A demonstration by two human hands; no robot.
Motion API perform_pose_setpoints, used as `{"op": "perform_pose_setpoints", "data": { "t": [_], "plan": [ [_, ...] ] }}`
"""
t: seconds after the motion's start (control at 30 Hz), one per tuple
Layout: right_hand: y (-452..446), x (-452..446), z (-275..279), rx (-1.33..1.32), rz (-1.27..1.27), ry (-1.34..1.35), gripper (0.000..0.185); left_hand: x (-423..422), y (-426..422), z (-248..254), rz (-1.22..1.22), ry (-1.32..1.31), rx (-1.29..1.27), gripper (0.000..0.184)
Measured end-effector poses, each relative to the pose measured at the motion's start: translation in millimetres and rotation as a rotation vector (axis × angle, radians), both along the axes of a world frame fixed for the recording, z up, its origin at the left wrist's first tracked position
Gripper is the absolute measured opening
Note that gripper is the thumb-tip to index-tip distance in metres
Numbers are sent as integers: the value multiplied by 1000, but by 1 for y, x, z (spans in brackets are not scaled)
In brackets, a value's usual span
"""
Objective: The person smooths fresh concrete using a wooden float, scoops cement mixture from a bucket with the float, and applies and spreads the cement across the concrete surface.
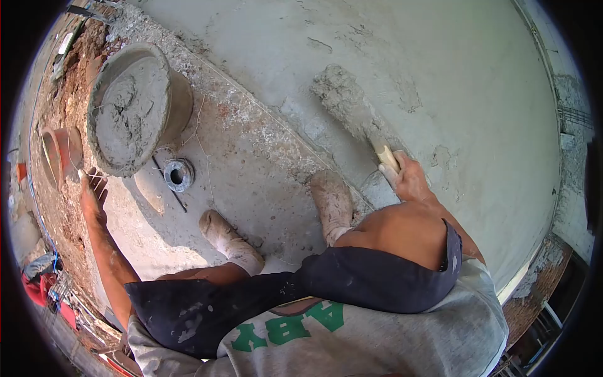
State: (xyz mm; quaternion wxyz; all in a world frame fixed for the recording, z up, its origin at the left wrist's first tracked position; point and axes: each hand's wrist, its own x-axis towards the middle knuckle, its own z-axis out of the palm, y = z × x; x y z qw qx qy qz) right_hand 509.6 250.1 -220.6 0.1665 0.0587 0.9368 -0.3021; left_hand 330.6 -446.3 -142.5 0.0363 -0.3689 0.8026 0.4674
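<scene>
My right hand point(407, 178) is closed around the pale handle of a trowel point(387, 157). The trowel lies against the wet grey surface point(477, 125), and a strip of lumpy mortar point(342, 94) covers its blade. At the left, my left hand point(93, 188) is raised with its fingers apart, holding nothing. Just above that hand stands a bucket point(179, 103) full of wet grey mortar. A thin wire or string passes near the fingertips.
A smaller reddish bucket point(70, 147) is at the far left. A round metal ring point(179, 174) with a dark rod lies near my feet point(331, 201). Rubble and reddish dirt point(88, 47) line the left edge. Red cloth point(43, 290) lies at lower left.
</scene>
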Motion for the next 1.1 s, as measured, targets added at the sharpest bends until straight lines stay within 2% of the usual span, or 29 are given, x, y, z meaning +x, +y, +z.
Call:
{"op": "perform_pose_setpoints", "data": {
  "t": [0.03, 0.07, 0.17, 0.37, 0.4, 0.5, 0.6, 0.73, 0.83, 0.97, 1.1],
  "plan": [
    [0, 6, -2, 142, 168, 107, 40, 0, 2, 0, 18, 7, 20, 56],
    [1, 9, -5, 117, 252, 113, 35, 1, 2, 0, 42, 7, 28, 57],
    [-5, 13, 4, 230, 265, 5, 34, 5, -6, -6, 93, 18, 43, 58],
    [8, 16, -13, 203, 212, 126, 36, 6, 12, -2, 125, 29, 32, 59],
    [9, 15, -11, 183, 221, 164, 38, 9, 14, -2, 111, 38, 37, 59],
    [4, 3, -13, 106, 61, -1, 40, 12, 24, -2, 90, 32, 47, 58],
    [-2, -4, -31, -36, -32, 33, 43, 8, 33, -1, 80, 21, 63, 57],
    [-32, -18, -43, -61, 59, 15, 41, 2, 30, -5, 96, 31, 103, 58],
    [-49, -30, -66, -139, 103, 9, 40, 3, 34, -4, 144, 12, 40, 59],
    [-63, -37, -81, -62, 151, -158, 47, 7, 29, -3, 218, 29, 4, 64],
    [-80, -51, -87, -38, 168, -164, 50, 20, 13, 0, 222, 68, -91, 70]
  ]
}}
